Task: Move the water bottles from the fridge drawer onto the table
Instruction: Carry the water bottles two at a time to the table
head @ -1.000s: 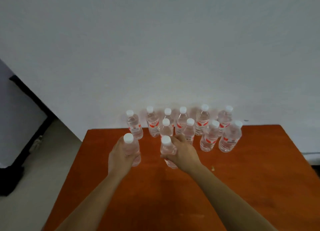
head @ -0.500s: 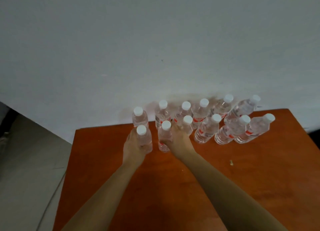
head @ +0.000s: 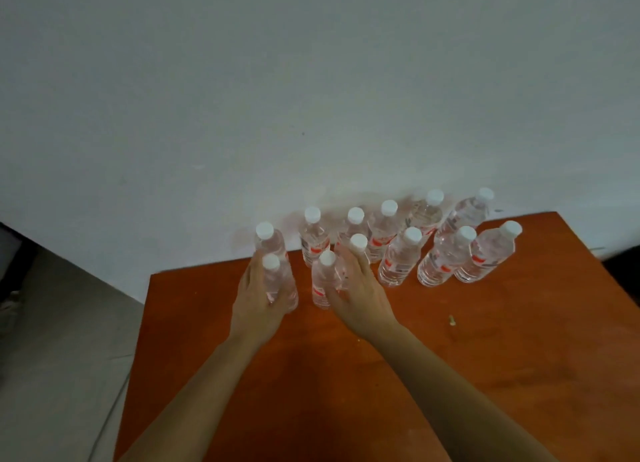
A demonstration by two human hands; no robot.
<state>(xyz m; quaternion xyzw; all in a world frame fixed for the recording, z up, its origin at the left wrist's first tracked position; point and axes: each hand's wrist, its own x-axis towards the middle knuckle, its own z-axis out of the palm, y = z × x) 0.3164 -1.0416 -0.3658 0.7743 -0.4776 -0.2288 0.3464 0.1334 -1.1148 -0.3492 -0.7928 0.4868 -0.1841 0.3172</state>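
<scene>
Two bare hands met at the near edge of the bottle cluster: the left hand (head: 258, 300) curled closed round one upright water bottle (head: 277, 283), while the right hand (head: 360, 297) lay with fingers loosely spread against the side of a second bottle (head: 323, 281), though whether it truly gripped I could not tell. Beyond the fingertips stood ten more capped bottles (head: 401, 257), packed in two rows, crowding the space ahead, caps up and long axes vertical. All stood on an orange-brown table (head: 485, 357) pushed against a plain pale wall (head: 311, 80), grey floor (head: 69, 323) left of the left hand.
</scene>
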